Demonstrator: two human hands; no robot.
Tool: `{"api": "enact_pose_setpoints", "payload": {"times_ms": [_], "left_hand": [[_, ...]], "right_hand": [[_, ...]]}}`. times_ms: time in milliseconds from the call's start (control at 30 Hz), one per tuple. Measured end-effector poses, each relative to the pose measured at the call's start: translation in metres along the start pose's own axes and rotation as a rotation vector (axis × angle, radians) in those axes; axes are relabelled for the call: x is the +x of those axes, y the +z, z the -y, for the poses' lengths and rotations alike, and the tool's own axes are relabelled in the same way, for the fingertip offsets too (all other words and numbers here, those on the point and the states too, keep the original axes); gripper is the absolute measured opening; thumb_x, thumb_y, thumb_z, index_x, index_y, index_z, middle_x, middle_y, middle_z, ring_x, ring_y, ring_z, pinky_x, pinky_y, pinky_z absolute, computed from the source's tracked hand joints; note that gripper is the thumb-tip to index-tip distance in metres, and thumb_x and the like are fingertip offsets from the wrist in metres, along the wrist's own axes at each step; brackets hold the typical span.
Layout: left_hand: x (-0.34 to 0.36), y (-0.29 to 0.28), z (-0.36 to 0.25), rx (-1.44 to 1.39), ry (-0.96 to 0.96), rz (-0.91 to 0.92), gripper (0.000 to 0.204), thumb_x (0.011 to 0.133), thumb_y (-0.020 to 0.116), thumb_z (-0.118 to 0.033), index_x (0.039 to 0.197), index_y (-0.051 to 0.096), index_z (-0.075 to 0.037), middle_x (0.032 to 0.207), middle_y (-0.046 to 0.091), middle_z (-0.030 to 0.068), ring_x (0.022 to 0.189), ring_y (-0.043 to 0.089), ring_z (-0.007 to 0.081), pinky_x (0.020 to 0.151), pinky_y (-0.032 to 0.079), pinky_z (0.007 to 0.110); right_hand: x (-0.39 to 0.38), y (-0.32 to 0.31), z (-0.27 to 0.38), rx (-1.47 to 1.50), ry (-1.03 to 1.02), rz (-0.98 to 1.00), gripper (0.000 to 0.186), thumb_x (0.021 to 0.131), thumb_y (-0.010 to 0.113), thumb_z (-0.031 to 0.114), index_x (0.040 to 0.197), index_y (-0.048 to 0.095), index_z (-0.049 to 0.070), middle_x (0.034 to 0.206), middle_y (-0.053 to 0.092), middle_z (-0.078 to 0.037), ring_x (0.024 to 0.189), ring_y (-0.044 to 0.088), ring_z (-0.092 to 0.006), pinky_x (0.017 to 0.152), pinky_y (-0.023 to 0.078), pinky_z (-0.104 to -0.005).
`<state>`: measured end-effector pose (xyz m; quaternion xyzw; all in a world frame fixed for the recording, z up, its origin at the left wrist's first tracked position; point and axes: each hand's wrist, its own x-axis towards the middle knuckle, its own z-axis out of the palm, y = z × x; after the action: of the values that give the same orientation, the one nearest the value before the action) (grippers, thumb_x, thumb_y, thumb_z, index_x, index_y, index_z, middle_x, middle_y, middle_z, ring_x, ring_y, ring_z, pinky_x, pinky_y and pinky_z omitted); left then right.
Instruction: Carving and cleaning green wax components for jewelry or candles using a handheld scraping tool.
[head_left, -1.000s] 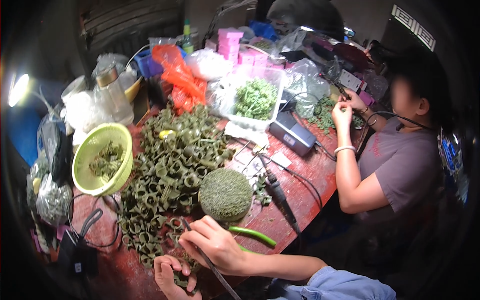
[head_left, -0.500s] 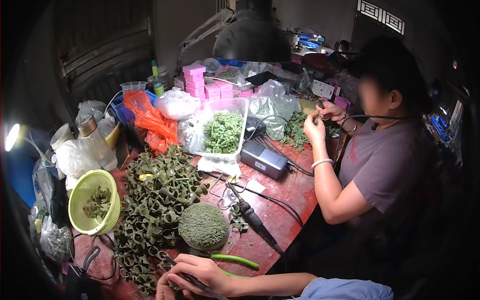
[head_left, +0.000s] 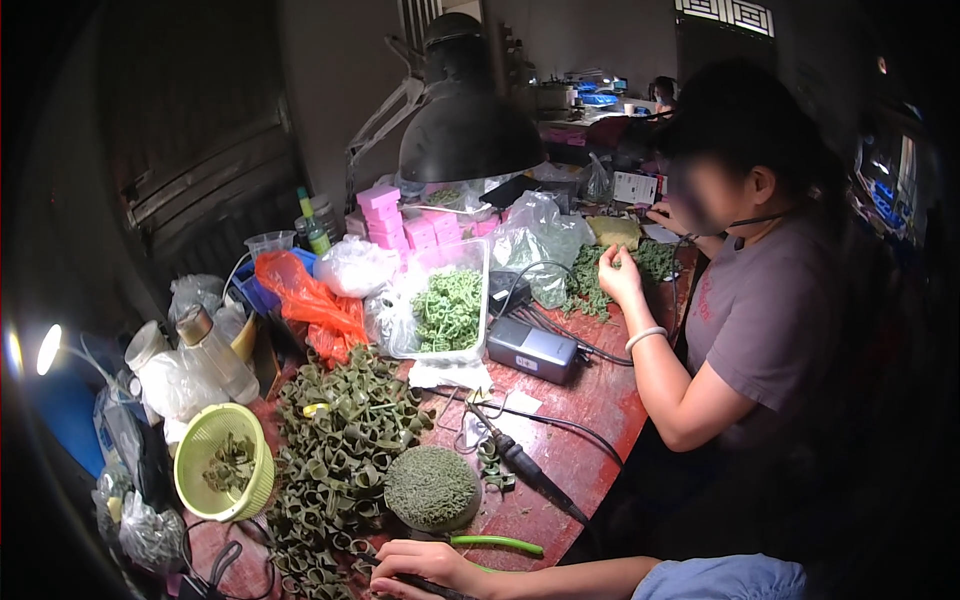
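My right hand (head_left: 435, 568) reaches in at the lower edge, its fingers closed round a slim dark pen-like tool (head_left: 415, 582). The tool's tip points left, at the front of a heap of dark green curled pieces (head_left: 345, 450). No part of my left hand can be made out. Beyond my right hand lies a round pad (head_left: 432, 488) with a rough green top. Between the pad and my forearm shows a bright green handle (head_left: 498, 544). Right of the pad, a corded black pen-shaped tool (head_left: 525, 465) lies beside several loose curled pieces (head_left: 492, 468).
A yellow-green basket (head_left: 265, 475) with some pieces stands left of the heap. Behind are a clear tub (head_left: 487, 300) of green pieces, a grey box (head_left: 532, 350) with cords and a low black lamp (head_left: 470, 135). A co-worker (head_left: 770, 300) sits at right, handling green pieces.
The view has shifted, so the table sits lower and further right. Fingertips seen at the lower edge have dropped out of sight. The co-worker's hands have moved apart.
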<state>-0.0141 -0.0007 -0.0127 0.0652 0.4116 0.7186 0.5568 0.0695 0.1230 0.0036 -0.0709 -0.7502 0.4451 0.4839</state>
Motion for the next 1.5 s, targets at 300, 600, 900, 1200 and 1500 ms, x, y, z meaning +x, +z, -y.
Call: {"api": "enact_pose_setpoints", "payload": {"times_ms": [300, 600, 900, 1200, 1500], "left_hand": [[-0.009, 0.006, 0.004, 0.191, 0.193, 0.065, 0.039, 0.082, 0.058, -0.027, 0.11, 0.047, -0.002, 0.076, 0.054, 0.0061, 0.046, 0.046, 0.0075, 0.03, 0.027, 0.015], [0.005, 0.007, 0.004, 0.261, 0.219, -0.107, 0.038, 0.084, 0.057, -0.026, 0.107, 0.048, 0.001, 0.076, 0.056, 0.0062, 0.042, 0.043, 0.0061, 0.033, 0.026, 0.014], [0.0, 0.023, -0.001, 0.159, 0.129, 0.024, 0.041, 0.083, 0.057, -0.032, 0.103, 0.048, 0.003, 0.083, 0.058, 0.0105, 0.042, 0.039, 0.003, 0.031, 0.025, 0.013], [-0.001, 0.021, -0.004, 0.181, 0.162, -0.007, 0.041, 0.082, 0.059, -0.031, 0.103, 0.048, 0.003, 0.088, 0.058, 0.0126, 0.043, 0.041, 0.0043, 0.031, 0.027, 0.013], [-0.002, 0.032, -0.001, 0.242, 0.17, -0.06, 0.039, 0.083, 0.058, -0.031, 0.101, 0.05, 0.002, 0.076, 0.058, 0.0098, 0.038, 0.038, 0.0045, 0.03, 0.024, 0.015]], "right_hand": [[-0.001, -0.002, 0.009, 0.082, 0.068, 0.028, 0.007, 0.078, 0.058, 0.008, 0.076, 0.055, 0.002, 0.068, 0.05, -0.01, 0.063, 0.052, -0.0234, 0.057, 0.042, -0.0311], [0.01, -0.023, 0.009, 0.226, 0.157, -0.102, 0.011, 0.079, 0.056, 0.001, 0.09, 0.06, -0.002, 0.082, 0.059, -0.013, 0.069, 0.058, -0.0191, 0.061, 0.046, -0.0268], [-0.106, -0.025, -0.001, 0.566, 0.493, 0.387, 0.051, 0.092, 0.034, 0.038, 0.091, 0.058, -0.007, 0.069, 0.059, -0.014, 0.053, 0.055, -0.0197, 0.051, 0.044, -0.0289], [0.012, -0.047, 0.099, 0.828, -0.346, -0.066, 0.04, 0.078, 0.063, 0.035, 0.062, 0.054, -0.001, 0.053, 0.054, -0.013, 0.042, 0.052, -0.0207, 0.039, 0.044, -0.0272], [0.007, -0.067, 0.112, 0.574, -0.358, -0.073, 0.037, 0.081, 0.058, 0.031, 0.059, 0.052, 0.003, 0.056, 0.056, -0.013, 0.043, 0.052, -0.021, 0.04, 0.044, -0.0282]]}}
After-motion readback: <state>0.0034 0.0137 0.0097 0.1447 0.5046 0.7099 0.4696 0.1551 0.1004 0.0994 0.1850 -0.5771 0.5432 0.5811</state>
